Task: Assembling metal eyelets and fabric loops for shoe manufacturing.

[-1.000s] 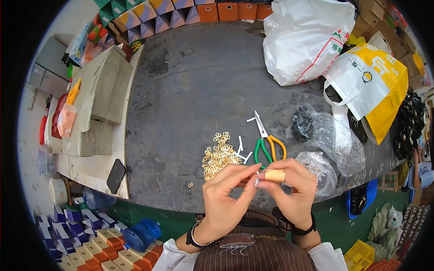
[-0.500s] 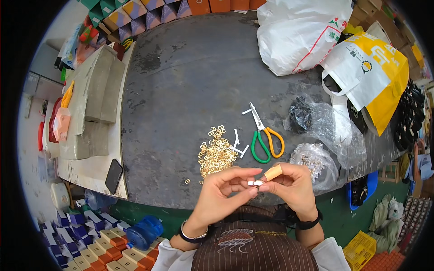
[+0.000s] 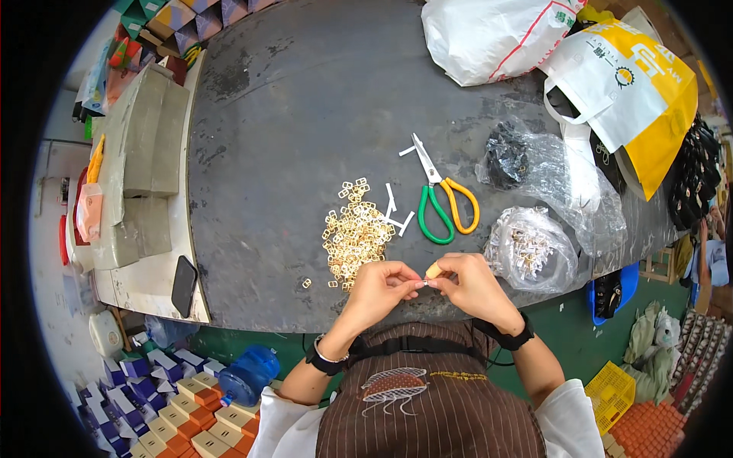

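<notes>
My left hand [image 3: 376, 294] and my right hand [image 3: 472, 286] meet at the table's near edge, their thumbs and fingers pinched together. Between the fingertips is a small white piece [image 3: 425, 282], mostly hidden, with a bit of metal. A tan wrap [image 3: 434, 271] covers a finger of my right hand. Just beyond my left hand lies a heap of small gold buckles [image 3: 357, 240]. Scissors [image 3: 439, 191] with one green and one orange handle lie slightly open beyond my hands. Short white strips [image 3: 391, 200] are scattered between the heap and the scissors.
A clear plastic bag of small white-and-metal pieces [image 3: 532, 252] sits right of my hands. Farther right are crumpled clear plastic [image 3: 557, 172], a yellow-and-white bag [image 3: 637, 99] and a large white bag [image 3: 489, 38]. A phone [image 3: 184, 286] lies on the left ledge.
The view has shifted, so the table's things sit higher in it. My hands have drawn closer together, and the small white piece is now more covered by my fingertips.
</notes>
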`<action>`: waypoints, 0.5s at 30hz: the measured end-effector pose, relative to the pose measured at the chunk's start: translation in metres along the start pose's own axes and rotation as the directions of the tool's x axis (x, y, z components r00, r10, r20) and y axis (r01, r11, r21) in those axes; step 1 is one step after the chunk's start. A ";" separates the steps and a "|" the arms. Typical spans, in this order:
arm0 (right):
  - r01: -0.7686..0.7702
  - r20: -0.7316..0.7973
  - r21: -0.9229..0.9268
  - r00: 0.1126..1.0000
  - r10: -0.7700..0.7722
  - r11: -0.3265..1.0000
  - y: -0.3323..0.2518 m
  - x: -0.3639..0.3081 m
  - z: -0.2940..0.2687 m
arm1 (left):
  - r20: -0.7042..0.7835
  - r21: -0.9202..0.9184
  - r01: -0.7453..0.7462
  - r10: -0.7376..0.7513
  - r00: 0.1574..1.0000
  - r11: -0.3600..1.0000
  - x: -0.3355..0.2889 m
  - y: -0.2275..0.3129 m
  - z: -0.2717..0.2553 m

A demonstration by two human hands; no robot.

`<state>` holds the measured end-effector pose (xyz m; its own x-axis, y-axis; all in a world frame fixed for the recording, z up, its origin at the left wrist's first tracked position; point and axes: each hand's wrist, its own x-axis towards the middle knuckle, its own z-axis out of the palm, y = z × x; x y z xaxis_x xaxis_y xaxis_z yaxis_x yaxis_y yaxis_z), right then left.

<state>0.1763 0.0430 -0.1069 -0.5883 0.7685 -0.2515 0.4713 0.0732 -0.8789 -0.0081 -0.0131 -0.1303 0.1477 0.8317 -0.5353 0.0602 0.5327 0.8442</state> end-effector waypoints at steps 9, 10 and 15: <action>0.000 -0.042 -0.119 0.999 -0.005 0.993 0.033 -0.002 0.031 | -0.105 0.533 -0.124 0.211 0.972 0.837 0.006 -0.030 0.017; -0.026 -0.057 -0.151 0.998 0.018 0.988 0.034 -0.004 0.036 | -0.135 0.546 -0.136 0.246 0.960 0.827 0.008 -0.038 0.020; -0.093 -0.138 -0.157 0.988 0.072 0.983 0.036 -0.009 0.049 | -0.218 0.533 -0.108 0.259 0.941 0.839 0.008 -0.055 0.026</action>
<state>0.1661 0.0078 -0.1560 -0.4564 0.8523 -0.2555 0.6214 0.0999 -0.7771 0.0159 -0.0400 -0.1799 -0.0610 0.9548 -0.2908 0.5605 0.2739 0.7816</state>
